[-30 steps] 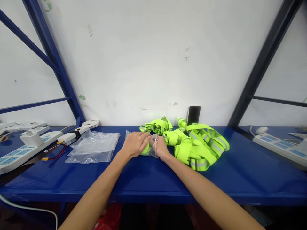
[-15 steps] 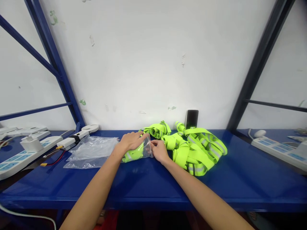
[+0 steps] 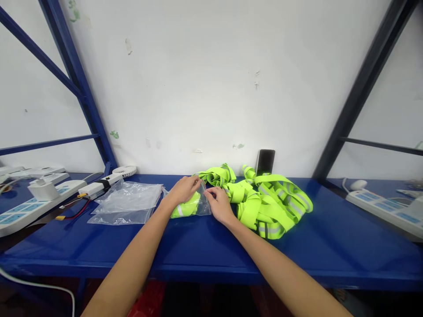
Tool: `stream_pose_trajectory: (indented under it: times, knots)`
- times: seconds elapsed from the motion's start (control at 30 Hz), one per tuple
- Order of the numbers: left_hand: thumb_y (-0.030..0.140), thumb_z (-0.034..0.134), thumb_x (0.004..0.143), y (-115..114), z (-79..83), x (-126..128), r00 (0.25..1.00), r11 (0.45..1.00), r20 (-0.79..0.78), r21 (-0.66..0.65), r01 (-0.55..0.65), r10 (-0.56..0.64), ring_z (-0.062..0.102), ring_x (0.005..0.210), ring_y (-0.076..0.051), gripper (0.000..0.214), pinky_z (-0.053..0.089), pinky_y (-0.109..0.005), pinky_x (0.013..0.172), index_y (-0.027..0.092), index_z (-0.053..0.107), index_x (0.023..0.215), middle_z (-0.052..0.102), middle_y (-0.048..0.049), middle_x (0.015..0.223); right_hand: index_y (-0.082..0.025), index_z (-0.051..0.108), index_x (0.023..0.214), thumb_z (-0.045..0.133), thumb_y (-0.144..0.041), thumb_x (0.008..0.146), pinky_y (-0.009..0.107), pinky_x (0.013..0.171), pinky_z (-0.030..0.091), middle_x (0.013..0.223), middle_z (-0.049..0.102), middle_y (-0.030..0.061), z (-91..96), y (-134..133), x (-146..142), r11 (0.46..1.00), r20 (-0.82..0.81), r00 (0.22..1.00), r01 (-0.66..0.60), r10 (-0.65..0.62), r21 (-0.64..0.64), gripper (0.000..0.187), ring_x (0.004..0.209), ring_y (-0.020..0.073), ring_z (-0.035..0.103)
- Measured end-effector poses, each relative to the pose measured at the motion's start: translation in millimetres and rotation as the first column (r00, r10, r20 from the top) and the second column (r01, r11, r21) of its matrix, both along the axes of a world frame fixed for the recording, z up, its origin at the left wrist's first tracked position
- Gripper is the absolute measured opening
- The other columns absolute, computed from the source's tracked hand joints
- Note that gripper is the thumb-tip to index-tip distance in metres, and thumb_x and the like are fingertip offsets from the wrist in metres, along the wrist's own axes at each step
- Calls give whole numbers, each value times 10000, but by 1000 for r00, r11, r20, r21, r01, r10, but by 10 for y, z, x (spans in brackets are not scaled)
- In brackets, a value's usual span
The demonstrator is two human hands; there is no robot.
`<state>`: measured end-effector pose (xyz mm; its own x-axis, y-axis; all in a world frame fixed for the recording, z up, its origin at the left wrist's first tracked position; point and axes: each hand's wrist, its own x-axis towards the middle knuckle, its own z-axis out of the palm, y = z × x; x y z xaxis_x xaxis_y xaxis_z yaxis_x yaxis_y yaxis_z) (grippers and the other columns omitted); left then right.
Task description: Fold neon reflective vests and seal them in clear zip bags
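A clear plastic bag (image 3: 204, 207) lies on the blue table with a folded neon-yellow reflective strap (image 3: 187, 208) inside. Over the bag's far side, my left hand (image 3: 183, 190) has its fingers curled in at the top of the bag's mouth end. My right hand (image 3: 218, 204) pinches the right edge of that same end between thumb and fingers. Just beyond the hands sits a rolled neon strap (image 3: 218, 175). A loose heap of neon straps with grey reflective stripes (image 3: 277, 204) lies close to the right of my right hand.
Flat clear bags (image 3: 127, 202) are stacked left of my left arm. A white handheld fan (image 3: 124, 171), a power strip (image 3: 41, 207) and a red-black cable (image 3: 79, 211) lie farther left. A dark phone-like object (image 3: 265, 162) leans on the wall. Another power strip (image 3: 386, 211) is at right.
My left hand's fingers have drawn in from lying stretched over the bag to curling at its top edge. My right hand still grips the bag's end. The view has shifted slightly.
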<state>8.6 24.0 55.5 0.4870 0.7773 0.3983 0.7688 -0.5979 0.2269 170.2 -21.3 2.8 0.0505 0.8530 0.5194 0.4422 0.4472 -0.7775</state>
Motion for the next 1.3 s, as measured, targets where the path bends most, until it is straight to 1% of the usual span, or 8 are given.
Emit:
stream_pose_trajectory:
  times: [0.27,0.43,0.5,0.67,0.73,0.9,1.13,1.3]
  knots:
    - [438,280,973,-10,-18,-24,999,997,-35,61,-38,40,625,730,-221,386,355,-276,629,229,604,963,680,-48,784,-168,689,771,598,-306,793,292,605,493,724,706,47,58,-35,2,997,-166,985,-53,41,-64,167,575,173,636]
    - [440,255,979,-50,-16,-16,997,996,-59,74,-46,50,636,762,-242,389,355,-283,630,236,586,995,677,-53,778,-163,663,790,627,-333,763,254,419,448,819,712,66,-38,38,-3,985,-221,974,-78,42,-155,176,420,134,587]
    - [434,244,982,-68,-12,-5,995,996,-84,76,-49,55,643,776,-247,385,363,-284,635,239,574,1020,682,-56,795,-168,657,787,631,-329,757,247,424,454,860,713,61,-55,43,-5,985,-208,978,-54,19,-162,166,410,119,580]
    - [437,226,985,-106,10,30,990,996,-129,76,-43,53,657,815,-254,391,392,-286,656,243,559,1055,692,-64,843,-178,620,796,580,-273,780,246,476,466,694,673,10,-31,2,-28,986,-93,995,11,-26,-164,104,397,115,570]
    - [444,220,984,-112,15,40,989,997,-137,69,-47,56,660,818,-256,400,401,-288,659,245,558,1066,693,-66,848,-176,599,773,567,-252,782,247,475,464,721,670,15,-24,-6,-37,987,-84,996,11,-25,-160,84,399,108,562]
    - [476,197,978,-94,9,44,984,996,-154,39,-82,87,660,823,-261,433,413,-290,650,257,554,1092,695,-68,882,-171,568,774,562,-244,783,236,394,417,792,657,32,-41,15,-48,979,-168,986,-40,6,-201,73,386,111,575]
    - [499,165,972,-70,-16,33,977,991,-167,39,-128,132,662,828,-272,455,403,-289,620,271,537,1101,695,-68,892,-177,540,754,626,-238,732,239,351,404,632,607,-9,-76,89,-60,947,-366,930,-156,46,-279,107,380,134,568]
    - [510,170,969,-54,-24,22,985,995,-141,23,-95,97,660,842,-273,452,397,-289,621,281,541,1090,698,-62,929,-178,535,744,643,-235,708,232,301,361,620,574,-25,-75,81,-62,932,-461,886,-206,48,-299,127,360,125,537]
